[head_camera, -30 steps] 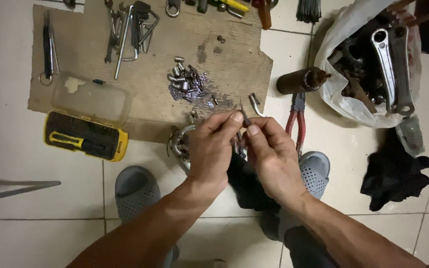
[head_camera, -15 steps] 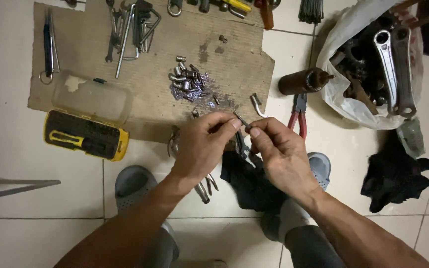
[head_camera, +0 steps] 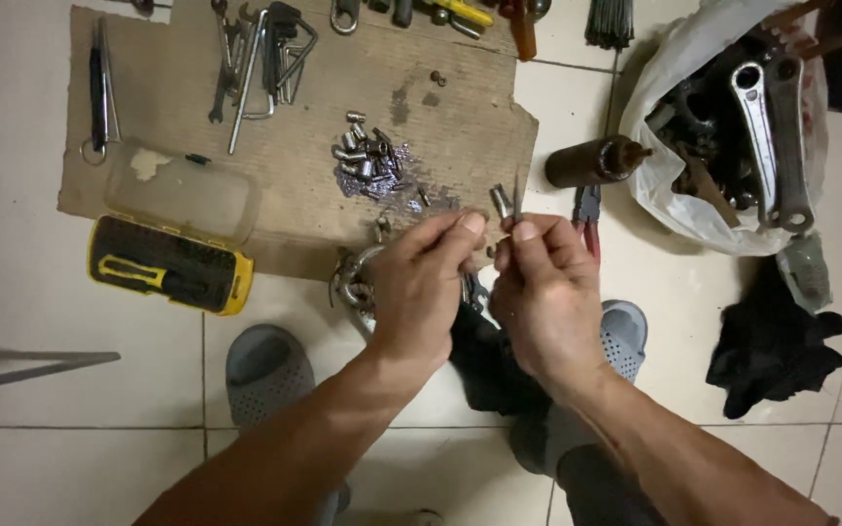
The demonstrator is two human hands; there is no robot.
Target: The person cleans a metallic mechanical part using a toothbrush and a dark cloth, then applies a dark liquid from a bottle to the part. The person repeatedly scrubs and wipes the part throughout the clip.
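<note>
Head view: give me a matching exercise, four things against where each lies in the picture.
Things:
1. yellow and black tool case
2. white plastic bag of metal parts
3. pile of small sockets
4. black cloth

Places:
A. on the brown cardboard, above the hands
B. on the tiles at lower right
C. at the cardboard's lower left edge
D. upper right, beside a brown bottle

Pairs: 1-C, 2-D, 3-A, 4-B
</note>
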